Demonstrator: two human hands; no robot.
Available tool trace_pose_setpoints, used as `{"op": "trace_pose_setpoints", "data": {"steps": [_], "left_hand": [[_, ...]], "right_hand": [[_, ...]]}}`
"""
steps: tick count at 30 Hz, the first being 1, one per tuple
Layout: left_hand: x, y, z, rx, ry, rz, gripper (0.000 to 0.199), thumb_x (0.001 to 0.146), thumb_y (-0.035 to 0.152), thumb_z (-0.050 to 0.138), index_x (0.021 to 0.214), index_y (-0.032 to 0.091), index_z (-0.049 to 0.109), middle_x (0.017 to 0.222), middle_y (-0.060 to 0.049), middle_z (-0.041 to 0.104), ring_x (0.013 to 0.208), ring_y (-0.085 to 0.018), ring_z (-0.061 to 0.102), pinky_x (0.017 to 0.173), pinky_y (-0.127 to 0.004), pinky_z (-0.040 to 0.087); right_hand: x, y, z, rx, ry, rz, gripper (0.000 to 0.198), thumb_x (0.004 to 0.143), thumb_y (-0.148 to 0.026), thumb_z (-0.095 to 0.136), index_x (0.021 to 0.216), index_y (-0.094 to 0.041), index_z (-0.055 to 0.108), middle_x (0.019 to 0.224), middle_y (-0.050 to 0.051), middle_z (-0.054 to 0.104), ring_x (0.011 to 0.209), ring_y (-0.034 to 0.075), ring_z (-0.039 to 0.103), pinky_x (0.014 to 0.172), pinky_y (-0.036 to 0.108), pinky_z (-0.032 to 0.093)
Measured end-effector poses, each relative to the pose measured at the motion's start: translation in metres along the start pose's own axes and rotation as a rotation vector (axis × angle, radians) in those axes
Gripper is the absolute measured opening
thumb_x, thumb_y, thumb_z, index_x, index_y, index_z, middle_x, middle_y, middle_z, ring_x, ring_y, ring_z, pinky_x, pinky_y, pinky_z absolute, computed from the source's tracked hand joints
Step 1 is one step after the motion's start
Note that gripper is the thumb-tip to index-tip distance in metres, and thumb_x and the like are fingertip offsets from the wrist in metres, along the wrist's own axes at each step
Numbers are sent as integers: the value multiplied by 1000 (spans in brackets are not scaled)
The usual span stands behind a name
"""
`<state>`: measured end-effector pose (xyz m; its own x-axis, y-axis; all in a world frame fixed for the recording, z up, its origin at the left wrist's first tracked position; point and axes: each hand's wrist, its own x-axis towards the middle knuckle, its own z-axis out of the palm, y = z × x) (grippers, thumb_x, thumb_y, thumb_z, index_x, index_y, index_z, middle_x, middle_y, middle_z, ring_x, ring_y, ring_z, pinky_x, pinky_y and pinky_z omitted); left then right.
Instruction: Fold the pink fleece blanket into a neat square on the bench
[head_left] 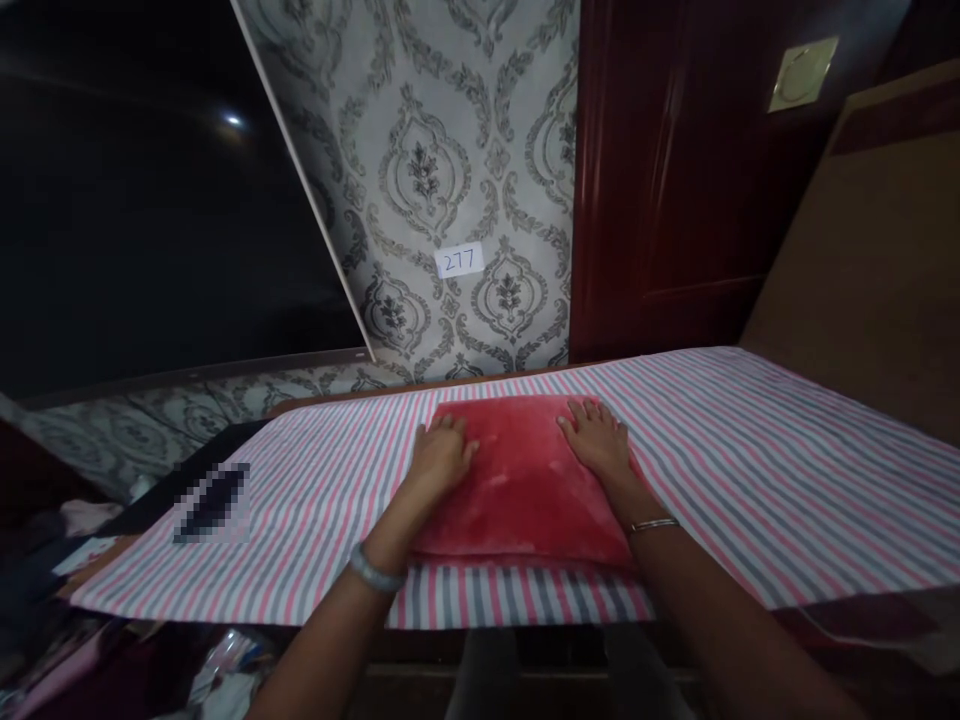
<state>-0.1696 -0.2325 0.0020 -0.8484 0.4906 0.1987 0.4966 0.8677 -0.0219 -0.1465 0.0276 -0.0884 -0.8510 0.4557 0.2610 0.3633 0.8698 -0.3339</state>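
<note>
A red, plush-looking cloth [517, 500], folded into a neat rectangle, lies flat in front of me. On its upper left part rests my left hand [441, 455], palm down with the fingers bent a little and the thumb apart. My right hand [598, 437] lies on the upper right corner, its fingers spread over the fabric. Neither hand grips anything; both just touch the top of the cloth. Under the cloth is a striped sheet [750, 440] in pink, grey and white, spread over a table.
A large dark television screen [150, 200] stands at the left. Behind the table is a patterned wall with a paper label [459, 260] reading 277. A dark red door [675, 180] and a cardboard panel [870, 260] stand at the right. Clutter [225, 665] lies below at the lower left.
</note>
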Motion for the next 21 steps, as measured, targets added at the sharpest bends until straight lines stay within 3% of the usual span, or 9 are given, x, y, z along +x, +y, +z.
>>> {"op": "trace_pose_setpoints", "data": {"steps": [3,6,9,12,21], "left_hand": [[47,14,-1,-71,75,-44,56,98,41,39,148,16,43,156,-18,41,145,-31,34,117,-51,28],[73,18,24,-83,36,-126,58,99,47,35,150,20,41,159,-15,36,148,-34,27,118,-62,19],[76,10,57,-80,0,-203,58,99,50,29,147,22,45,153,-14,45,144,-36,33,115,-67,19],[71,4,73,-78,38,-205,61,99,53,27,147,21,46,151,-14,47,141,-37,35,114,-68,21],[72,10,74,-62,93,-215,61,98,51,29,145,17,49,150,-16,48,140,-38,35,115,-67,21]], "right_hand": [[1,0,1,2,5,-6,59,101,-49,26,150,-21,42,158,14,35,146,32,28,110,58,31],[1,1,0,4,4,-10,60,101,-50,26,151,-21,42,158,13,36,146,31,28,110,58,31],[0,1,-2,6,-8,-9,59,101,-50,28,150,-22,43,157,12,38,146,30,29,111,57,31],[0,1,-2,7,-7,-5,58,101,-49,30,149,-22,44,155,12,41,145,30,31,111,56,32],[2,3,-2,9,-27,9,57,101,-48,29,150,-23,43,158,11,37,146,29,29,112,57,31]]}}
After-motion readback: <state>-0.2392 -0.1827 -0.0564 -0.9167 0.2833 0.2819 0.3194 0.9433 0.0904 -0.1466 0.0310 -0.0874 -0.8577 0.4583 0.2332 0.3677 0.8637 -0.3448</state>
